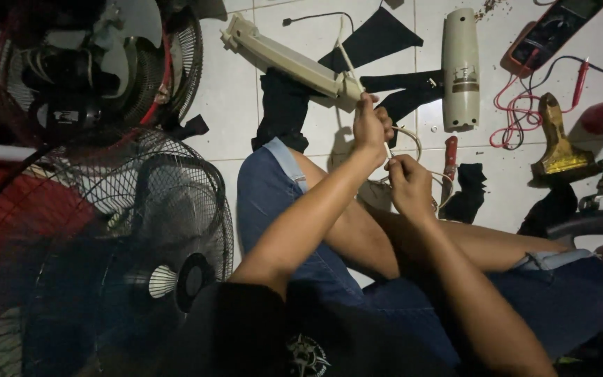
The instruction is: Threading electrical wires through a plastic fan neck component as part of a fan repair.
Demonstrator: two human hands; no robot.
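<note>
Your left hand [371, 126] and right hand [408, 183] each pinch the thin cream cord [389, 150] beside the long plastic housing [291, 61]; tiled floor [235, 105] crowded.

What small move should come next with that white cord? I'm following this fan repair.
Probably the right hand draws the white cord gently toward the lap, since the left hand pinches it just below the cream housing and slack loops beside both hands.
</note>
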